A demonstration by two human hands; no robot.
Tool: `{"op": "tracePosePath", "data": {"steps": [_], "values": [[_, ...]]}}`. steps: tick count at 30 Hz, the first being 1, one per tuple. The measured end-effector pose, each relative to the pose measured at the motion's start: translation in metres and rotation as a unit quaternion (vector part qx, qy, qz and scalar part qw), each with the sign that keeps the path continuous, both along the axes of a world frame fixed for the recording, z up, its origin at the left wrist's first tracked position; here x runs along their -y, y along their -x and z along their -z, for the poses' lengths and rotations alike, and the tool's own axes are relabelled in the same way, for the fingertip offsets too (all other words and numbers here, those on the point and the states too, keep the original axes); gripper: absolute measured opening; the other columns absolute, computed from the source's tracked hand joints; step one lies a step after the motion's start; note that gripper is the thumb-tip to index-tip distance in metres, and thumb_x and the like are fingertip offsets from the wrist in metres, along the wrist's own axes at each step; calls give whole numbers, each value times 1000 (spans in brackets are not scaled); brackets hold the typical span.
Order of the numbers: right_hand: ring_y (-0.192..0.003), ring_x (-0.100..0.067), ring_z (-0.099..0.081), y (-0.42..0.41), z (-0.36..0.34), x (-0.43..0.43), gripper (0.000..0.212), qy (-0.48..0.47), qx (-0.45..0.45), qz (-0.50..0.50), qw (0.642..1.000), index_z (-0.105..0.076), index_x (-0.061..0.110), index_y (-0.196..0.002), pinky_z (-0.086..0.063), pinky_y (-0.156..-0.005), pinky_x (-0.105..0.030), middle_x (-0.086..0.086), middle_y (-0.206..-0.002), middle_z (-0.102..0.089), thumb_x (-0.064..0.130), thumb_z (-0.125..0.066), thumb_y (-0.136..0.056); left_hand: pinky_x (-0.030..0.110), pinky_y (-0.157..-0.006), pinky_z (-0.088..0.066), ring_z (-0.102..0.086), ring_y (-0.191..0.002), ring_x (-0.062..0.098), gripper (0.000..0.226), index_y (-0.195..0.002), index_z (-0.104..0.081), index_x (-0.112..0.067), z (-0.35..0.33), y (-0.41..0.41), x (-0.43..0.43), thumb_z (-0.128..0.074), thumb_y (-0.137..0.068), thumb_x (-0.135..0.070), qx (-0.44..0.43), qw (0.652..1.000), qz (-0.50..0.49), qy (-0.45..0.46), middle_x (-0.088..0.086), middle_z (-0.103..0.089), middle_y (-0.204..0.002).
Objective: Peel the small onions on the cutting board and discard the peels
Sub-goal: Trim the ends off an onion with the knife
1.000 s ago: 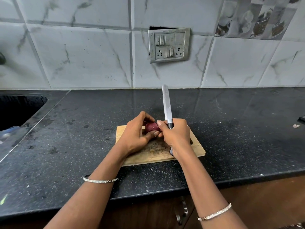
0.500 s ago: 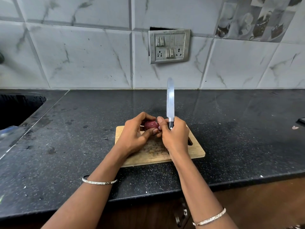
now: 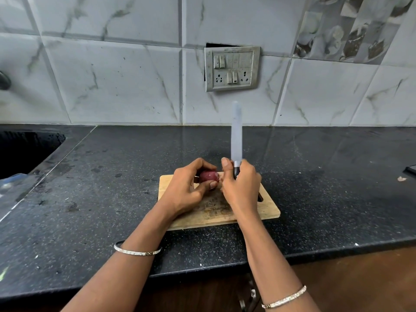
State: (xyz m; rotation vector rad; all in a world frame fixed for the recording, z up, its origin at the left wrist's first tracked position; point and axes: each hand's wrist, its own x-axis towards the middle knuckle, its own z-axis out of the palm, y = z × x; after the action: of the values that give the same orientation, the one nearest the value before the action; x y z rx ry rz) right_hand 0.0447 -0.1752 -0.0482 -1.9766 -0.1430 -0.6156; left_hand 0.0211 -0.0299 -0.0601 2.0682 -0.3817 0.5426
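The left hand (image 3: 186, 190) holds a small red onion (image 3: 208, 176) above the far part of the wooden cutting board (image 3: 267, 210). Its fingers curl over the top of the onion, and its thumb (image 3: 212, 184) presses the near side, so the onion is pinched between thumb and fingertips. The purple skin shows in the gap between them.

Just to the right of those fingertips is the right hand (image 3: 240, 188), with its fingers wrapped around the dark handle of a kitchen knife (image 3: 236, 131). The blade rises from the top of the fist and points up and away toward the wall, blurred along its length. The right thumb (image 3: 225, 170) stands straight up, free of the handle and just beside the onion's right side. I cannot tell whether it touches the skin.

Under both palms, the board carries a patch of brownish flecks (image 3: 213, 207), too fine to identify. The board's handle slot (image 3: 260, 197) shows just right of the right-hand knuckles.

Each wrist wears a thin silver bangle, the left (image 3: 137, 252) and the right (image 3: 284, 299). The board lies on a black speckled countertop (image 3: 315, 176). Well left of the left hand, a dark sink (image 3: 22, 152) is set into it. Beyond the knife tip, a metal switch-and-socket panel (image 3: 231, 68) is fixed on the marbled wall tiles (image 3: 112, 82). Far right of the right hand, a pale scrap (image 3: 401, 178) lies on the counter near a dark object (image 3: 410, 170) cut off by the edge.
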Motion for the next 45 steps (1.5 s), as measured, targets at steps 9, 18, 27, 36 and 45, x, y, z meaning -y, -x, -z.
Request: {"op": "tracePosePath", "data": {"steps": [9, 18, 27, 36, 45], "values": [[-58, -11, -55, 10, -9, 14, 29, 104, -5, -22, 994, -67, 9, -75, -36, -56, -27, 0, -60, -61, 31, -67, -95, 33, -93, -57, -68, -102, 10, 29, -118, -64, -21, -1, 1, -3, -74, -91, -16, 18, 999, -29, -3, -7, -72, -108], [-55, -15, -71, 18, -26, 42, 8, 124, -105, -37, 986, -74, 16, -92, -62, -63, -34, 0, -72, -72, 14, -79, -86, 6, -88, -43, -62, -100, -3, 37, -124, -66, -18, -2, 0, -6, -77, -89, -23, 21, 998, -62, -22, -9, -69, -112], [-69, -23, -70, -9, -7, 56, 18, 199, -126, 1, 972, -66, 21, -78, -60, -70, -42, 0, -79, -69, 31, -78, -85, 13, -85, -51, -67, -96, 1, 41, -112, -69, -27, -3, -1, -10, -77, -73, -36, -14, 993, -102, 64, -13, -72, -108], [-69, -18, -71, -7, -34, 0, 30, 123, -133, -74, 981, -66, 18, -85, -58, -61, -37, 1, -76, -70, 38, -87, -75, 16, -85, -54, -69, -92, 1, 42, -116, -64, -21, -16, 10, -22, -85, -80, -15, 70, 948, -204, 234, -8, -71, -105], [-86, -26, -72, -11, -20, -65, 31, 101, -194, -157, 963, -71, 21, -90, -61, -76, -45, -4, -92, -75, 30, -90, -67, 12, -76, -53, -71, -85, -1, 35, -106, -65, -7, -21, 18, -20, -86, -78, -10, 128, 930, -225, 262, -1, -73, -97]]}}
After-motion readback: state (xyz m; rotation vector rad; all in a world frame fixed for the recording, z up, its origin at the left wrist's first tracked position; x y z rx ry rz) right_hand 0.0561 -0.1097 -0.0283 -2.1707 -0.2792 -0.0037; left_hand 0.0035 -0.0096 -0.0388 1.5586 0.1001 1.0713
